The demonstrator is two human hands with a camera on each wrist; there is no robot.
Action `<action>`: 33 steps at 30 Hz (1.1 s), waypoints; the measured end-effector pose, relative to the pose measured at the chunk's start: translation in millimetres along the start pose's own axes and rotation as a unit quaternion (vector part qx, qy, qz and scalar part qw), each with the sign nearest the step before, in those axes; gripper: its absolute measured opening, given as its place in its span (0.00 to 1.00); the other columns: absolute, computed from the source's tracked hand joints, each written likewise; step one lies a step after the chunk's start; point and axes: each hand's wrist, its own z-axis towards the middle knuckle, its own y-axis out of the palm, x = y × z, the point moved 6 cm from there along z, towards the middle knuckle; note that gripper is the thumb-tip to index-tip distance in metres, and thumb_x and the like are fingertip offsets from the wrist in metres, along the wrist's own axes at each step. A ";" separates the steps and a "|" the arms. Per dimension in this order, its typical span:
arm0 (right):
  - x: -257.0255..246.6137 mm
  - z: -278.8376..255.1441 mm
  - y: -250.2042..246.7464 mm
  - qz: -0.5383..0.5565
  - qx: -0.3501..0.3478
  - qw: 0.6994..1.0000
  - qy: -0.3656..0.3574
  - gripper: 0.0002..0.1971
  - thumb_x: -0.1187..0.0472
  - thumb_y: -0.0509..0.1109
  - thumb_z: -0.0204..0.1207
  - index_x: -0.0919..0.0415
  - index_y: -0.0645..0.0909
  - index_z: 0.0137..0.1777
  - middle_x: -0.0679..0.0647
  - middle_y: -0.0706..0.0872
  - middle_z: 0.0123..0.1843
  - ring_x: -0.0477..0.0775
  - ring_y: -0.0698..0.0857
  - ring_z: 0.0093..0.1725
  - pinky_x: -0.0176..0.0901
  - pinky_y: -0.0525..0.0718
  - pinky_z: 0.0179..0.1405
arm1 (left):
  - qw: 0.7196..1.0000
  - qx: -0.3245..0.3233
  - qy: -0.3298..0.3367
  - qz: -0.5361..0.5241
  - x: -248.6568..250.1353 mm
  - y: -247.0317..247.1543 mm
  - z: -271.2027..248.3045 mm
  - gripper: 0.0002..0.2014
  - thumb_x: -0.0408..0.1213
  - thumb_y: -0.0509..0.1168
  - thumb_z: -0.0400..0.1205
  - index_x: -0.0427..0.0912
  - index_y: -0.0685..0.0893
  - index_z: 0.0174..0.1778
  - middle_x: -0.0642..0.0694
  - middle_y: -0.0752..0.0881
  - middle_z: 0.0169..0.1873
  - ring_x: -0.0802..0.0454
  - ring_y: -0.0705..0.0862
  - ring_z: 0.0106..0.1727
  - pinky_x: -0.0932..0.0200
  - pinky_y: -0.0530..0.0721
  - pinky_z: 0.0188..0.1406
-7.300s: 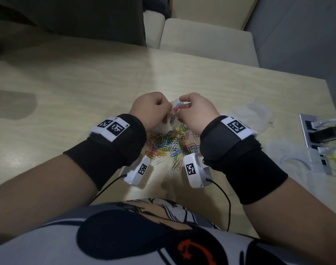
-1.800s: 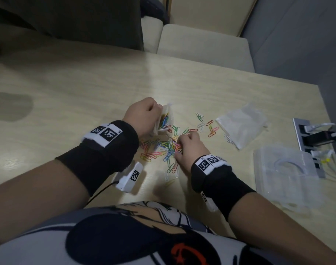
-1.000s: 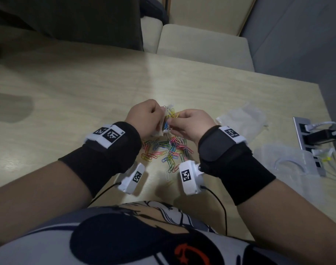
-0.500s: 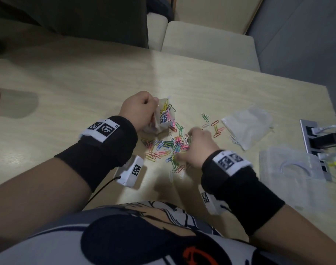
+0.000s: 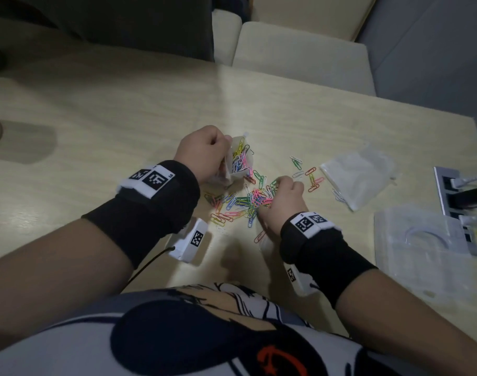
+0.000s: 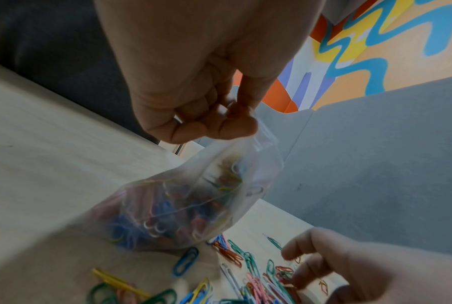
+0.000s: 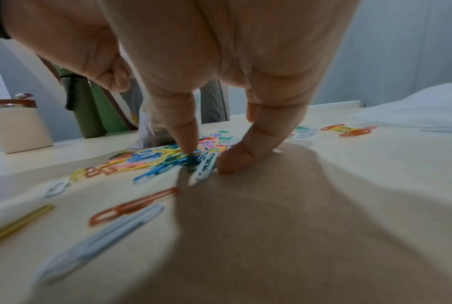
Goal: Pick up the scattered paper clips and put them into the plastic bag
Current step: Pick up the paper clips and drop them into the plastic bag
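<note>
Dozens of coloured paper clips (image 5: 248, 200) are lying in a loose heap on the pale table (image 5: 96, 118), with a few strays off to the right near a spare empty bag (image 5: 356, 177). The left hand (image 5: 204, 150) is pinching the rim of the clear plastic bag (image 6: 183, 205) between curled fingers, and the bag, already part full of clips, is hanging just over the heap. The right hand (image 5: 283, 199) is reaching down, thumb and fingertip (image 7: 185, 131) pressing into the pile, not closed around any clip.
</note>
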 end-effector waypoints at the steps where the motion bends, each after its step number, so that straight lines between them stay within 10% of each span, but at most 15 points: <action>1: -1.2 1.6 0.3 0.000 -0.007 1.000 -0.013 0.40 0.51 0.78 0.68 0.58 0.60 0.74 0.60 0.63 0.71 0.62 0.79 0.62 0.46 0.78 0.57 | 1.000 0.000 0.000 0.001 -0.7 0.5 0.1 0.16 0.46 0.62 0.80 0.46 0.75 0.26 0.43 0.84 0.27 0.44 0.81 0.34 0.49 0.82 0.42; 5: -7.9 0.6 13.8 -0.085 -0.055 0.992 -0.075 0.43 0.40 0.78 0.61 0.47 0.63 0.74 0.59 0.62 0.69 0.65 0.76 0.63 0.54 0.80 0.63 | 1.000 -0.005 0.006 0.004 0.3 4.6 -1.8 0.17 0.44 0.62 0.81 0.47 0.74 0.26 0.47 0.83 0.26 0.46 0.80 0.34 0.53 0.79 0.41; 10: -11.7 2.3 16.6 -0.140 -0.016 0.981 -0.134 0.13 0.57 0.66 0.77 0.59 0.72 0.59 0.61 0.68 0.57 0.66 0.79 0.48 0.47 0.75 0.40 | 1.000 -0.007 0.013 0.010 2.5 4.7 -2.8 0.17 0.43 0.63 0.82 0.46 0.73 0.26 0.49 0.81 0.25 0.47 0.78 0.35 0.54 0.78 0.42; 14: -3.9 3.7 17.5 -0.155 -0.022 0.975 -0.159 0.08 0.67 0.60 0.76 0.61 0.73 0.54 0.56 0.67 0.50 0.60 0.76 0.41 0.42 0.69 0.39 | 1.000 -0.012 0.014 0.017 3.2 5.6 -3.0 0.17 0.43 0.62 0.82 0.47 0.73 0.26 0.49 0.81 0.26 0.47 0.78 0.35 0.52 0.80 0.44; 20: 2.8 6.8 -7.7 -0.077 -0.010 0.992 -0.102 0.08 0.66 0.65 0.76 0.57 0.83 0.49 0.57 0.84 0.55 0.60 0.82 0.53 0.41 0.74 0.47 | 0.999 -0.026 0.015 0.012 4.5 7.3 -5.3 0.16 0.44 0.63 0.81 0.46 0.75 0.27 0.46 0.83 0.27 0.45 0.80 0.34 0.48 0.83 0.43; 24: 9.5 2.1 -31.0 0.134 0.032 0.990 -0.031 0.05 0.65 0.71 0.74 0.54 0.83 0.42 0.52 0.88 0.40 0.51 0.87 0.37 0.32 0.81 0.30 | 0.999 -0.027 0.023 0.017 8.3 6.1 -6.6 0.15 0.43 0.64 0.81 0.45 0.75 0.28 0.47 0.82 0.27 0.47 0.78 0.34 0.52 0.80 0.40; 27: 0.0 2.5 -43.5 0.353 0.013 0.936 -0.006 0.07 0.71 0.71 0.75 0.58 0.82 0.39 0.57 0.87 0.39 0.47 0.86 0.28 0.36 0.89 0.36 | 0.999 -0.033 0.027 0.027 11.1 7.6 -8.3 0.15 0.43 0.64 0.81 0.44 0.75 0.29 0.46 0.82 0.27 0.48 0.77 0.33 0.54 0.78 0.39; 33: -46.8 2.9 -45.5 0.492 -0.075 0.867 0.019 0.08 0.74 0.70 0.76 0.63 0.79 0.37 0.57 0.82 0.35 0.51 0.84 0.33 0.34 0.88 0.40 | 0.997 -0.051 0.036 0.050 17.7 14.6 -12.8 0.16 0.43 0.64 0.82 0.46 0.74 0.27 0.47 0.81 0.28 0.47 0.79 0.36 0.54 0.79 0.43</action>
